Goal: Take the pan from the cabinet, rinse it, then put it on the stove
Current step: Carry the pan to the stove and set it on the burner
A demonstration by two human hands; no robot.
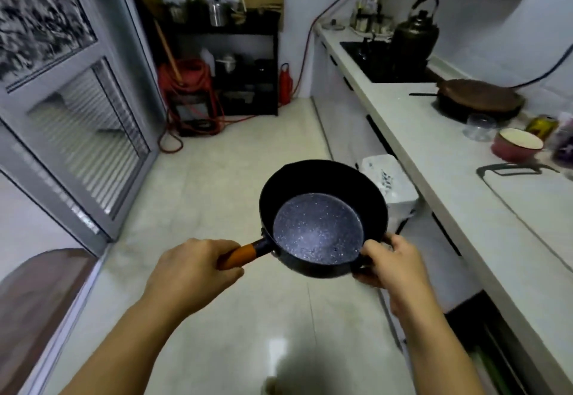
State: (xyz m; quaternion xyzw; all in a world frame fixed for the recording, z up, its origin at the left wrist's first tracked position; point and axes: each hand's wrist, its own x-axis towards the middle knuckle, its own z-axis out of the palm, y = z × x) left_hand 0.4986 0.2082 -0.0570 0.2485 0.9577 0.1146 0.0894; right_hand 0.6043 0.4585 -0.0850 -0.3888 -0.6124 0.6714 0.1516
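We hold the pan [322,221] level over the floor, short of the stove [384,59] at the far end of the desk [449,159]. The left hand [195,270] wraps the orange handle [240,255]; the right hand [387,261] pinches the rim opposite — both grips closed. We keep it level and carry it toward the stove, clear of the kettle [417,33].

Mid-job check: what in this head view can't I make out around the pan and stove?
- Sink: not in the head view.
- Stove: the kettle covers its far burner.
- Pan: underside hidden by its own body; too dim to tell whether it is wet.
- Right hand: fingertips hidden under the pan rim.
- Left hand: covers most of the orange handle.
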